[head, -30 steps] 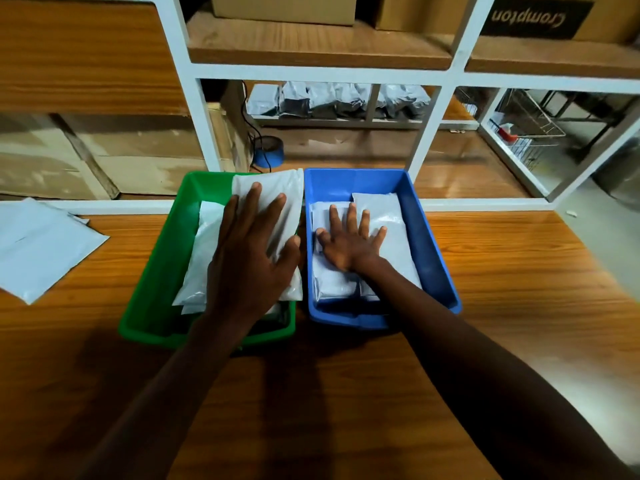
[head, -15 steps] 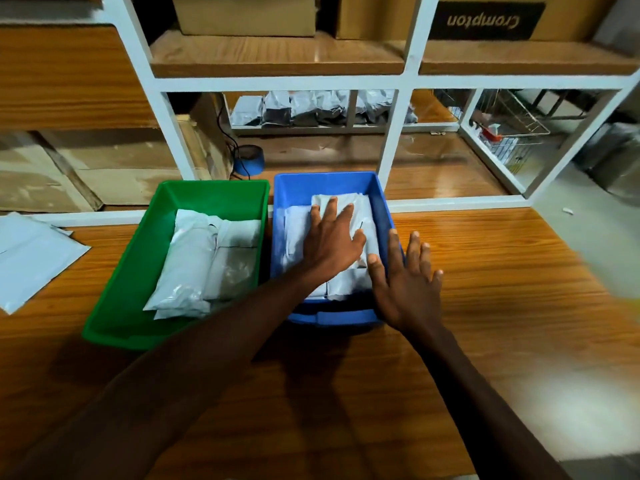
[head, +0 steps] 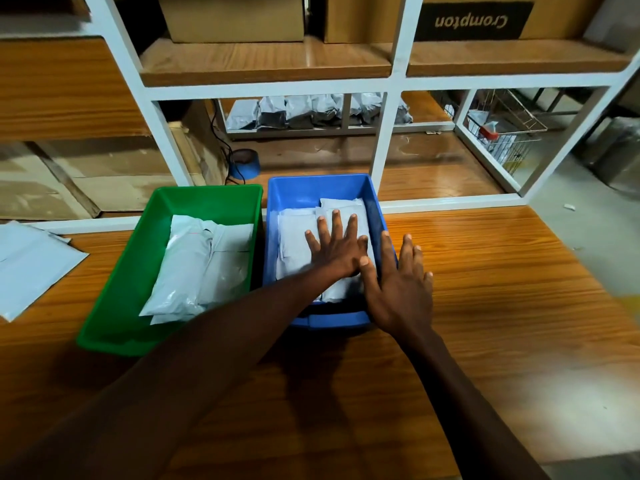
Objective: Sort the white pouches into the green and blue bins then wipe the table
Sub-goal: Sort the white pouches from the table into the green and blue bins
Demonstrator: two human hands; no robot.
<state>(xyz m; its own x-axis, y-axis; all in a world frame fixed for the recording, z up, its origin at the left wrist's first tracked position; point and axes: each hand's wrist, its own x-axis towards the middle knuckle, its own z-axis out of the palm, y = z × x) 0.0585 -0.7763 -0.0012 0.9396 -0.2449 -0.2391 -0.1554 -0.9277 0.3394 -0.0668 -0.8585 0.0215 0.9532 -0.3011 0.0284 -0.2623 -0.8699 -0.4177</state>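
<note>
A green bin (head: pixel 121 299) and a blue bin (head: pixel 322 188) stand side by side on the wooden table. White pouches (head: pixel 201 265) lie stacked in the green bin. More white pouches (head: pixel 294 237) fill the blue bin. My left hand (head: pixel 336 247) reaches across and presses flat on the blue bin's pouches, fingers spread. My right hand (head: pixel 398 282) lies flat with straight fingers over the blue bin's right rim and the table beside it.
Flat white mailers (head: pixel 31 265) lie at the table's left edge. A white-framed shelf (head: pixel 384 140) rises behind the bins, with cardboard boxes (head: pixel 232 15) above, a blue tape roll (head: pixel 244 164) and more pouches (head: pixel 311 112) behind. The wooden table (head: pixel 502 271) extends right.
My left hand left the green bin and crossed to the blue bin's pouches. My right hand came off those pouches and moved to the bin's right rim.
</note>
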